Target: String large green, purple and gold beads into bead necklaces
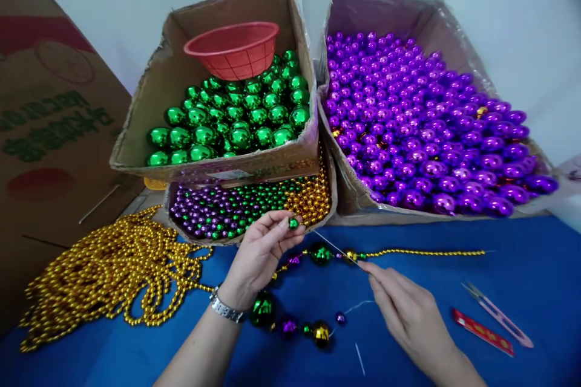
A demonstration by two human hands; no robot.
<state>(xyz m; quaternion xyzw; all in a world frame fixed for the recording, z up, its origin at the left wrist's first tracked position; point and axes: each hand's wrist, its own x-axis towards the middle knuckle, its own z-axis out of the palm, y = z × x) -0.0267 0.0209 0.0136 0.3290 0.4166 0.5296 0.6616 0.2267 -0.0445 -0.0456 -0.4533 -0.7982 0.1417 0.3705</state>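
My left hand [261, 254], with a metal watch [226, 308] on its wrist, pinches a small green bead [293, 224] between thumb and fingers. A thin needle [334, 247] is pinched in my right hand [402, 308], its tip pointing up-left toward the bead. Between the hands a strand of green, purple and gold beads [320, 254] lies on the blue cloth [521, 290] and runs right as a thin gold chain [426, 252]. More strung beads [290, 323] sit below my left wrist.
A box of green balls [236, 118] holds a red basket [232, 48]. A box of purple balls [422, 127] stands on the right, a tray of small mixed beads [245, 205] in front. A gold bead chain pile [104, 272] lies left. Thread snips [497, 314] and a red strip [483, 331] lie right.
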